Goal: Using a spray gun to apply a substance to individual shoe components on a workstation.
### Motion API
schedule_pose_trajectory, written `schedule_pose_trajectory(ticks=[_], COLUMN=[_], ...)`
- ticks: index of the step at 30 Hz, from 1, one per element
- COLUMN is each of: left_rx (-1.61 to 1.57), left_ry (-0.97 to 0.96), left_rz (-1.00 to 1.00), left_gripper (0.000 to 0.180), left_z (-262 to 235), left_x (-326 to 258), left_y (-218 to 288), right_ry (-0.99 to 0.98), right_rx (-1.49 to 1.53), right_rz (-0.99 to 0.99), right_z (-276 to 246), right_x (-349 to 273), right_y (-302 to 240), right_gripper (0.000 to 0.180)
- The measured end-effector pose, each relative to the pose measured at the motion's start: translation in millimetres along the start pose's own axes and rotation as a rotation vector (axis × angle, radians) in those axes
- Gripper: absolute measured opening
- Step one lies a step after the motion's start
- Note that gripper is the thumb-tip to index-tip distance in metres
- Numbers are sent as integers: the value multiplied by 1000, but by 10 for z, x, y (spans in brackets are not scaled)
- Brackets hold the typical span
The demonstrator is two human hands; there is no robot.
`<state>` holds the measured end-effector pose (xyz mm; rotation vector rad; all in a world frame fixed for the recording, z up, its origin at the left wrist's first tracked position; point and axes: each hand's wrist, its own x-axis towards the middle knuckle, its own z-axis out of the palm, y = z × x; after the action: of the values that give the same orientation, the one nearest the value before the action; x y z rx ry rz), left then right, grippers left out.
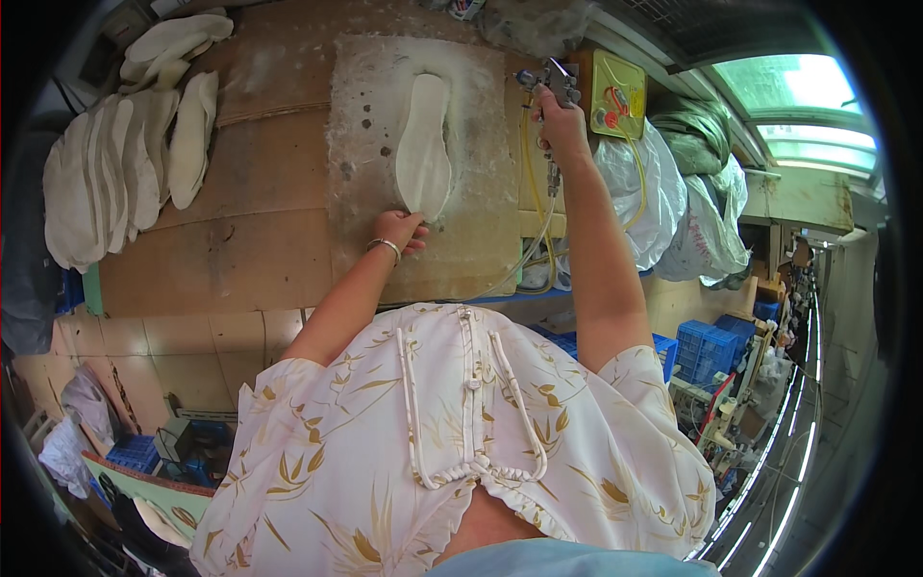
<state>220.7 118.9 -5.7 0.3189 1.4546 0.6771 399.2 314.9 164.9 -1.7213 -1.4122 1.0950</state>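
A cream-white insole (423,144) lies on a pale, residue-coated board (361,77) on the cardboard-covered table. My left hand (399,232), with a bracelet at its wrist, pinches the insole's near end between thumb and fingers. My right hand (561,120) is wrapped round a metal spray gun (561,82), raised to the right of the board. A hose hangs down from the gun. Whether my finger is on the trigger is hidden.
Overlapping insoles (101,183) are piled on the table's left, with a single insole (193,139) beside them. A yellow can (617,93) with tubing stands right of the spray gun. White plastic bags (642,197) and blue crates (710,351) are further right.
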Motion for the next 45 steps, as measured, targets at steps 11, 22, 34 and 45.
schedule_pose_trajectory(ticks=[11, 22, 34, 45], left_rx=[21, 17, 20, 40], left_ry=[-14, 3, -11, -27], left_rz=[11, 8, 18, 18], left_gripper=[22, 22, 22, 21], left_z=[-8, -7, -10, 7], left_x=[-15, 14, 13, 8], left_y=[9, -7, -17, 5], right_ry=[-38, -32, 7, 50], right_rx=[-26, 20, -65, -35], right_rz=[11, -5, -18, -19], right_z=[33, 51, -26, -75], right_x=[3, 0, -125, -196], right_y=[-16, -35, 60, 66], right_gripper=[27, 31, 34, 32])
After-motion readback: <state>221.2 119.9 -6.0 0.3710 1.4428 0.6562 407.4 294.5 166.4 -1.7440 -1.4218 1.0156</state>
